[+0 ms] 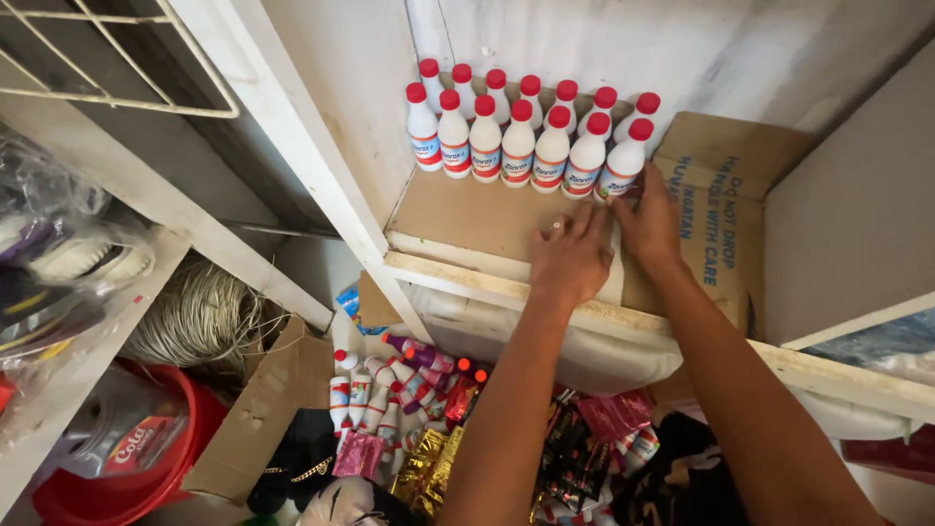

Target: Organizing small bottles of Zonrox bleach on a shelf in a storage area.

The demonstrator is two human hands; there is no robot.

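Far to the left of the bottles is a wire rack (117,58) up high. Under it is a shelf with plastic bags (58,244). Lower down sits a red tub (127,477) with a bundle of pale cord (200,317) just above it. A brown box flap (268,409) leans beside the tub.

Down below the bottles, on the floor, lie more small white bottles (365,399) with red caps, on their sides. Next to them are shiny packets (429,468), gold and pink and red.

Up on the shelf (467,273) stand the white bottles (526,131) with red caps. They stand upright in two rows against the back wall, on a flat sheet of brown cardboard (467,209).

My left hand (570,258) lies flat on the cardboard, just in front of the bottles. Its fingers (589,219) are spread out and hold nothing.

My right hand (648,224) is a bit more to the right. Its fingers (628,195) are stretched out and close together, and the tips touch the bottom of the last bottle (623,161) at the right end of the front row. They do not wrap around it.

To the right of the bottles a cardboard box (721,185) lies flattened on the shelf. Past that is a white board (847,224) standing at a slant.
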